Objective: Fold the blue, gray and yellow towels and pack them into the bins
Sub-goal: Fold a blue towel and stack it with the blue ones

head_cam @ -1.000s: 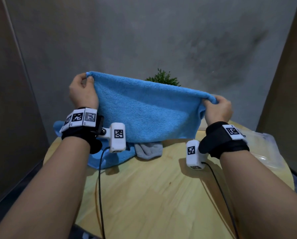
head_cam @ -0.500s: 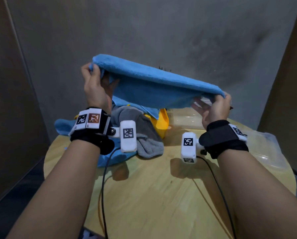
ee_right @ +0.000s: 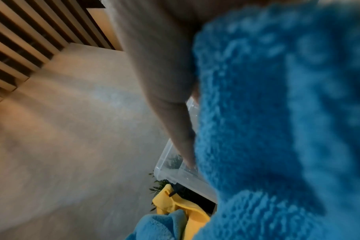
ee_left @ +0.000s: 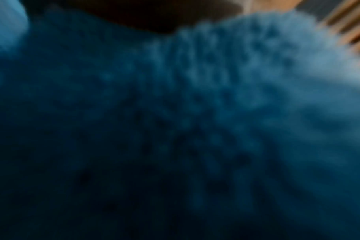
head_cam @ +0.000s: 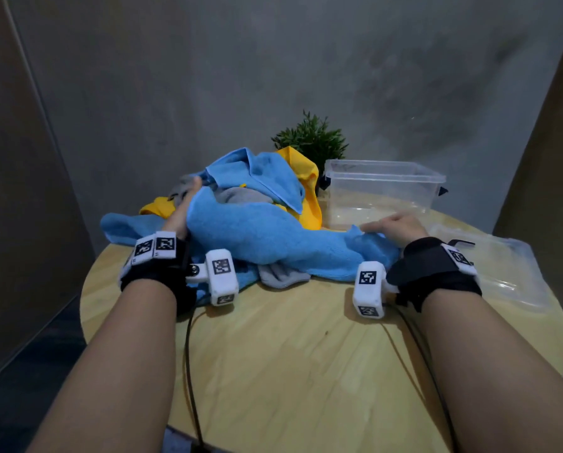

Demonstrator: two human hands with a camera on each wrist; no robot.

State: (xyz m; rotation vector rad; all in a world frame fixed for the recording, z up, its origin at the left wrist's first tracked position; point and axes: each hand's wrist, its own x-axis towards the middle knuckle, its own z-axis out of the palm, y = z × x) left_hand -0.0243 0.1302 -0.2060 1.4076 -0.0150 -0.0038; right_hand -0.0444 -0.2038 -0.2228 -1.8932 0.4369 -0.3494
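round pale wooden table [head_cam: 306, 354] under both hands: left hand [head_cam: 183, 210] grips one end of a fluffy blue towel [head_cam: 267, 237], right hand [head_cam: 394, 225] lies on the other end, grasp unclear. towel sags over a crumpled blue, gray and yellow heap [head_cam: 250, 188] at the far edge, beside a clear plastic bin [head_cam: 381, 181]. left wrist view shows only blurred blue pile

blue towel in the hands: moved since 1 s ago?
Yes. The blue towel has come down from in front of the plant onto the pile on the table.
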